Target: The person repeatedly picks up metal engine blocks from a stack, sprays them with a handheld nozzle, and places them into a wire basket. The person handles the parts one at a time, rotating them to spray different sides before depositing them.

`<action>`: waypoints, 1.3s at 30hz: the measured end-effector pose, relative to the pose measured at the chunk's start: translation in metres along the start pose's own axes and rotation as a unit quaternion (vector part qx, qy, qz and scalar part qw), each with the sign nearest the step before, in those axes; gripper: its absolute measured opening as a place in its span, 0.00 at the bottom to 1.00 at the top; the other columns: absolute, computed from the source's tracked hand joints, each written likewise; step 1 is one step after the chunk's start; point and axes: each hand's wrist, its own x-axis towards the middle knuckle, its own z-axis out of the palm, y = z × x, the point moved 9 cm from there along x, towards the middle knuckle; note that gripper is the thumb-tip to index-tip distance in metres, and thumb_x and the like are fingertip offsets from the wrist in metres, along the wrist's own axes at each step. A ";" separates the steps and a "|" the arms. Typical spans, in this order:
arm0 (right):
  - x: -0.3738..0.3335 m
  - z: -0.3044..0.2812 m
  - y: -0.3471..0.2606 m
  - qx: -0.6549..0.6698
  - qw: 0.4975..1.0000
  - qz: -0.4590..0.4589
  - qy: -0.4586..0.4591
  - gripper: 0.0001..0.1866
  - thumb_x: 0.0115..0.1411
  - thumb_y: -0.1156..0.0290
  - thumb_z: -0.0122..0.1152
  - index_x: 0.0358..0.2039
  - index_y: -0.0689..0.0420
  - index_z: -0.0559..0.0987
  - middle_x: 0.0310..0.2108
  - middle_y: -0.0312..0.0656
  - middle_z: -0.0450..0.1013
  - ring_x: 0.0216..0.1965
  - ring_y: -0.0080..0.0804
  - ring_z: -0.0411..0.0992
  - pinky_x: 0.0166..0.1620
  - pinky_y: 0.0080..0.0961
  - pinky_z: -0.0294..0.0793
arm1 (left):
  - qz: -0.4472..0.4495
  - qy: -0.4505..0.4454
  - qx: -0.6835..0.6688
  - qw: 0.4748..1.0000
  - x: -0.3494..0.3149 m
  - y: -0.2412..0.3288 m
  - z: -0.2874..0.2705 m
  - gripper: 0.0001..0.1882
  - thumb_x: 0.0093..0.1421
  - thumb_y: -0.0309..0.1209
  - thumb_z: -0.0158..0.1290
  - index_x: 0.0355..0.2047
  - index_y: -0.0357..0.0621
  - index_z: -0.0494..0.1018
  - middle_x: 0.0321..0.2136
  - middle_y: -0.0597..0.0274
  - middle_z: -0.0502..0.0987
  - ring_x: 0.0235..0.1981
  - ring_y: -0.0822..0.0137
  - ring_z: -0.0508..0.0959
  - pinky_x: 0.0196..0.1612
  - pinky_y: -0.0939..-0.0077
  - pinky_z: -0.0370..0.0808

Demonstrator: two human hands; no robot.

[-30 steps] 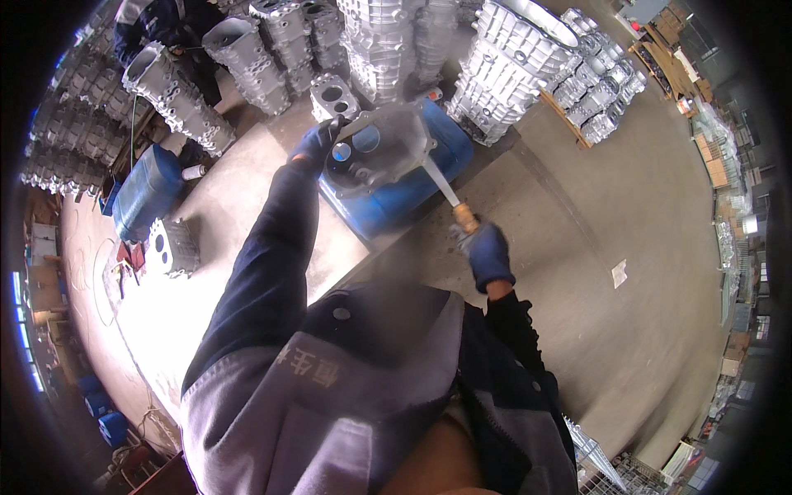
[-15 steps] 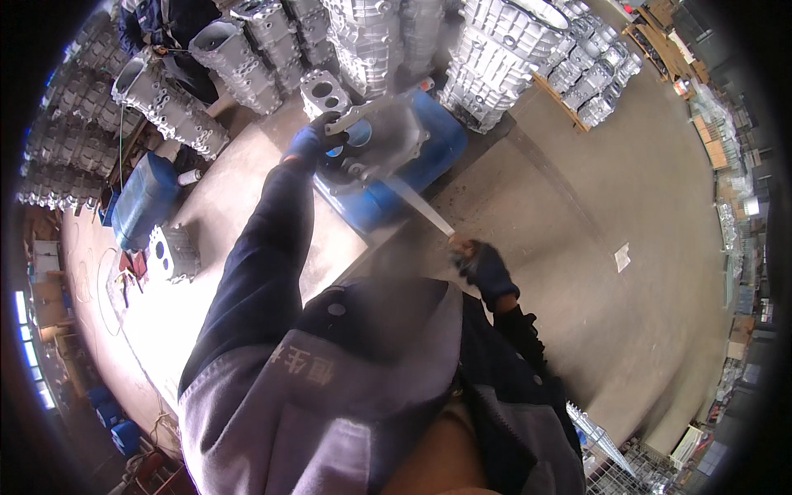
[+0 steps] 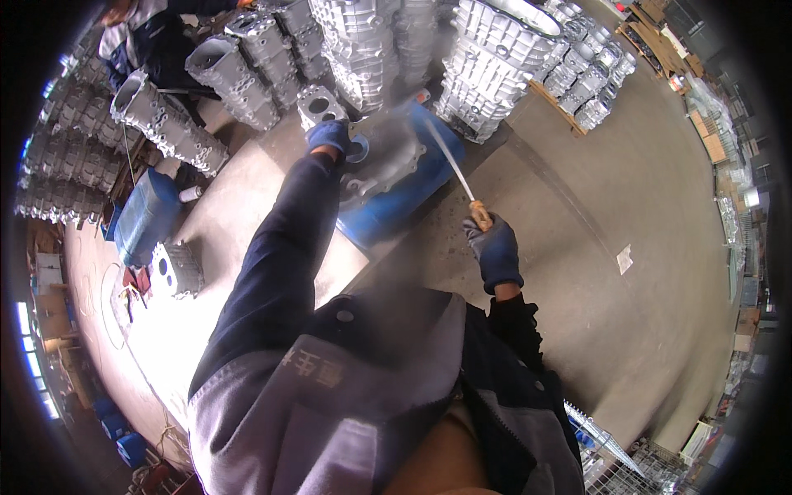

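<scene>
A grey cast-metal housing (image 3: 386, 148) with a flanged edge lies on a blue plastic drum (image 3: 384, 221) in front of me. My left hand (image 3: 328, 136), in a blue glove, is closed over the housing's left edge beside a round hole. Its fingertips are partly hidden. My right hand (image 3: 497, 249), also gloved, grips the wooden handle of a long, narrow file (image 3: 450, 157). The file's blade points up and away, over the right side of the drum. Whether its tip touches the housing is hard to tell; it appears apart.
Tall stacks of metal housings (image 3: 491, 62) stand beyond the drum. A smaller casting with holes (image 3: 320, 106) is just past my left hand. At left are another blue drum (image 3: 147, 216) and a casting on the floor (image 3: 175, 271). A co-worker (image 3: 153, 41) stands at the far left.
The file has swung from lying across the housing's near edge to pointing away at its right. My right hand has moved slightly farther out. My left hand has shifted right along the housing.
</scene>
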 end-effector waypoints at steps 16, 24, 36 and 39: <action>-0.037 -0.052 0.047 0.339 0.890 0.277 -0.130 0.11 0.67 0.62 0.59 0.44 0.55 0.80 0.23 0.31 0.69 0.18 0.19 0.66 0.21 0.19 0.67 | 0.221 0.169 -0.102 0.955 -0.113 -0.033 -0.011 0.19 0.54 0.34 0.62 0.47 0.49 0.79 0.42 0.56 0.83 0.42 0.52 0.82 0.46 0.60 0.79; -0.036 -0.041 0.010 0.262 0.926 0.203 -0.182 0.09 0.63 0.69 0.61 0.42 0.57 0.79 0.20 0.31 0.68 0.18 0.17 0.66 0.22 0.19 0.67 | 0.247 0.165 -0.166 0.940 -0.125 -0.031 -0.010 0.25 0.50 0.36 0.68 0.50 0.45 0.80 0.43 0.54 0.83 0.43 0.58 0.83 0.48 0.68 0.79; -0.031 -0.049 -0.022 0.281 0.917 0.233 -0.161 0.06 0.61 0.72 0.63 0.33 0.57 0.74 0.20 0.31 0.68 0.19 0.17 0.66 0.22 0.20 0.66 | 0.244 0.148 -0.159 0.945 -0.124 -0.039 -0.005 0.21 0.58 0.35 0.59 0.53 0.48 0.77 0.48 0.54 0.81 0.48 0.53 0.81 0.51 0.63 0.79; -0.019 -0.041 -0.031 0.259 0.928 0.211 -0.165 0.06 0.62 0.71 0.63 0.33 0.58 0.74 0.20 0.31 0.68 0.19 0.17 0.67 0.22 0.20 0.67 | 0.238 0.146 -0.154 0.948 -0.121 -0.047 -0.002 0.21 0.58 0.34 0.60 0.53 0.47 0.77 0.48 0.53 0.81 0.48 0.53 0.81 0.51 0.63 0.78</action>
